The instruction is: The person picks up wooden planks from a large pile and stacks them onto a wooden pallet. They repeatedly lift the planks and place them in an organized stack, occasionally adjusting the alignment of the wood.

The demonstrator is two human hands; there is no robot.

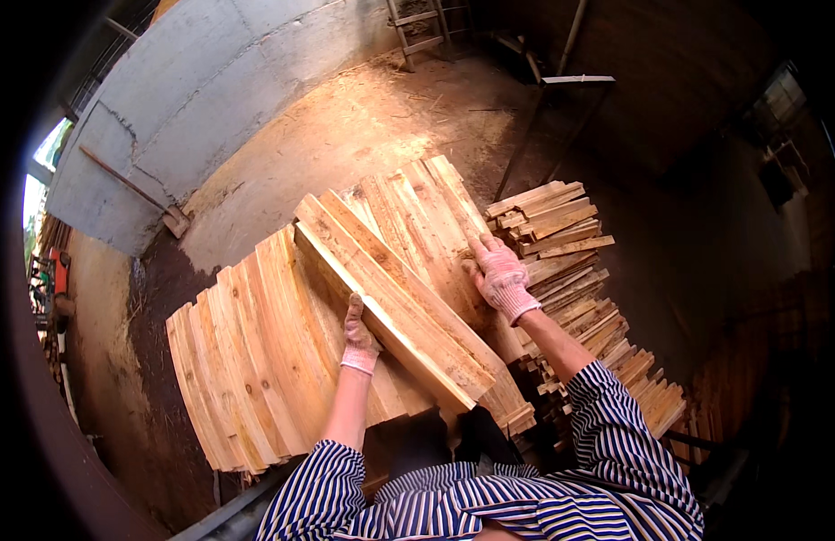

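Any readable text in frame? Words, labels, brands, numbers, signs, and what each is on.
None readable.
Wooden boards: grain and knots only, no legible marks.
Gloved left hand and gloved right hand: no lettering visible.
Striped shirt: stripes only.
Grey wall: cracks and seams, no sign.
Red object at the left edge: too small and blurred to tell whether it's marked.

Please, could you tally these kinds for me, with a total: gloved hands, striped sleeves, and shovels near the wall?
Gloved hands: 2
Striped sleeves: 2
Shovel: 1
Total: 5
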